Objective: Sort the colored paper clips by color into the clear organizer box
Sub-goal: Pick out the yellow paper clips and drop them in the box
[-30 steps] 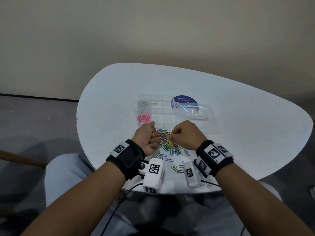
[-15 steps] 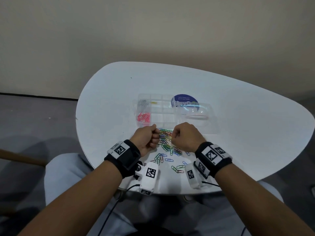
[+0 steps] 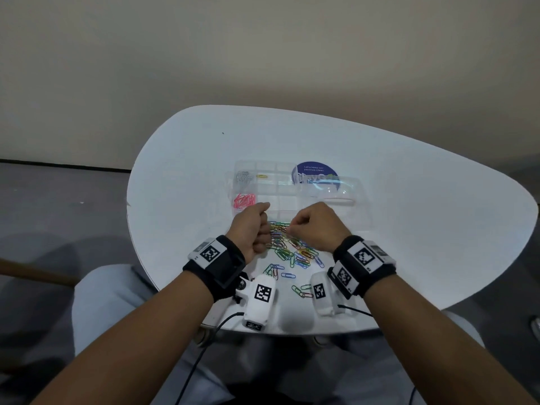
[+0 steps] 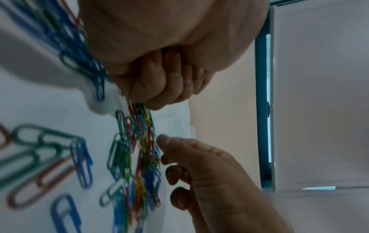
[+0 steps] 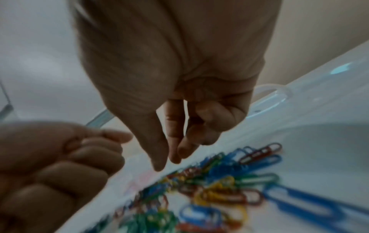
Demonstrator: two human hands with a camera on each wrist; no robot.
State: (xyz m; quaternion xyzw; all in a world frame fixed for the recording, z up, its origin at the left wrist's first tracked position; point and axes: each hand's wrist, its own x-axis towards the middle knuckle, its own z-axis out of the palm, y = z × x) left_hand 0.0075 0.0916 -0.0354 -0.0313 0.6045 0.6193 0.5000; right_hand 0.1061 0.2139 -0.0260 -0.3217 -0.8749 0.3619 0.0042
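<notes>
Taking the clear box (image 3: 277, 191) as my landmark, its leftmost compartments already hold sorted clips: a grey bunch (image 3: 245, 176) at the far left corner, a pink bunch (image 3: 244, 201) in the near left one, and a single yellow clip (image 3: 262, 176) just right of the grey ones. My left hand (image 3: 253, 229) sits at the box's near edge, right beside the pink compartment, fingers curled into a loose fist with thumb against forefinger; the right wrist view hints at something reddish pinched there, but it is too blurred for me to be sure. To its right, just in front of the box on the white surface (image 3: 409, 200), lies the mixed pile of clips (image 3: 289, 247), blue, green, red and yellow tangled together, with a few strays nearer to me. My right hand (image 3: 314, 226) hovers over the far end of that pile, thumb and first two fingers drawn close together and pointing down, with nothing clearly between them. I judge I am mid-sort, picking out one colour. Next I need to close on a single clip without dragging its tangled neighbours, then carry it to a matching compartment.
</notes>
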